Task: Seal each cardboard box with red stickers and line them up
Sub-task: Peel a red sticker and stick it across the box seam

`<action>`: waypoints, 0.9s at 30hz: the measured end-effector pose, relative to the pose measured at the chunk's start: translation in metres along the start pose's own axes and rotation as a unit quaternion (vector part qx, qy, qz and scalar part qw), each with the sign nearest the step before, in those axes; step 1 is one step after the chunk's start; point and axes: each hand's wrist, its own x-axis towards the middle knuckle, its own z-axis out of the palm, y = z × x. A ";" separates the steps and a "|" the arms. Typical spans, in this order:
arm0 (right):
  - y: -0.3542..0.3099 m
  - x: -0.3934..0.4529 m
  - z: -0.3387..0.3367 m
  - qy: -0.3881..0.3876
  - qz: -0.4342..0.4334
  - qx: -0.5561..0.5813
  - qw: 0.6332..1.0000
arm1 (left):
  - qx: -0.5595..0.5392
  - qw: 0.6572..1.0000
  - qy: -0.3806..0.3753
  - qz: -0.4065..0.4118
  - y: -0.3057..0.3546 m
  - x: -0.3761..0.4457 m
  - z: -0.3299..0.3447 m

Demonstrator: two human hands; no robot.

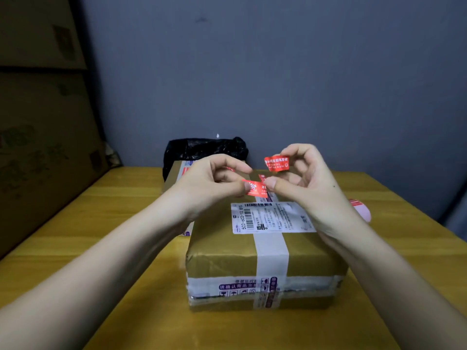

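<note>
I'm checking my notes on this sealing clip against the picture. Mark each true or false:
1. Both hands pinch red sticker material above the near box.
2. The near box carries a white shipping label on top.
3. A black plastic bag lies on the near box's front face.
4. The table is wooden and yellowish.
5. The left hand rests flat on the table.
1. True: the left hand and right hand pinch the red stickers over the near box.
2. True: the shipping label lies there.
3. False: the black bag sits behind the boxes, by the wall.
4. True: see the table.
5. False: it is raised, pinching a sticker.
</note>
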 end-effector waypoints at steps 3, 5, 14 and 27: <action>-0.001 0.009 -0.007 0.001 0.037 0.019 0.999 | -0.006 1.000 0.018 0.000 -0.001 0.010 -0.003; 0.001 0.018 -0.013 -0.006 0.066 0.034 0.997 | -0.012 0.999 0.033 0.005 -0.002 0.017 -0.005; 0.005 0.056 -0.028 0.007 0.094 -0.071 0.993 | -0.025 0.999 0.021 0.018 0.001 0.048 -0.007; 0.025 0.089 -0.020 0.008 0.053 -0.134 0.990 | -0.030 0.992 0.118 -0.024 -0.020 0.088 0.001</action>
